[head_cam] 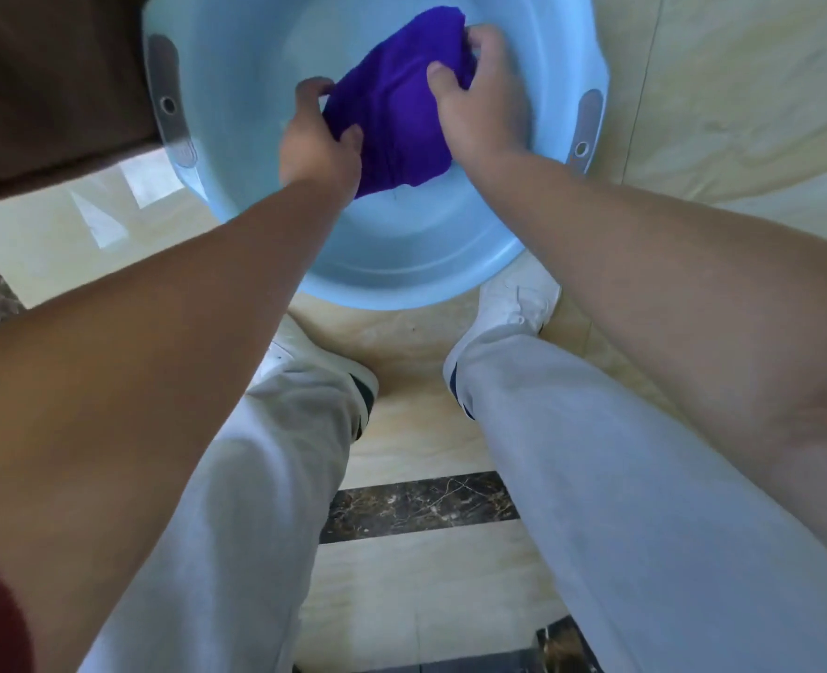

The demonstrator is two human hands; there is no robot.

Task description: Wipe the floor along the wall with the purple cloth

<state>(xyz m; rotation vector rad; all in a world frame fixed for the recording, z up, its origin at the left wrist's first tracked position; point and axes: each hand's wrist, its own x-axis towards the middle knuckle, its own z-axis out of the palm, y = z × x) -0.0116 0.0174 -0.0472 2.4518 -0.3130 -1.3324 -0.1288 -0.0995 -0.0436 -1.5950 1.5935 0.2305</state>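
Observation:
The purple cloth (396, 109) is bunched up inside a light blue plastic basin (392, 264) that stands on the floor in front of my feet. My left hand (316, 138) grips the cloth's lower left edge. My right hand (479, 99) grips its upper right part. The cloth is stretched between the two hands over the basin's bottom. Whether there is water in the basin I cannot tell.
Glossy beige floor tiles (411, 429) with a dark marble strip (421, 507) lie under me. A dark brown surface (47, 80) rises at the upper left beside the basin. My white shoes (513, 303) stand just behind the basin's near rim.

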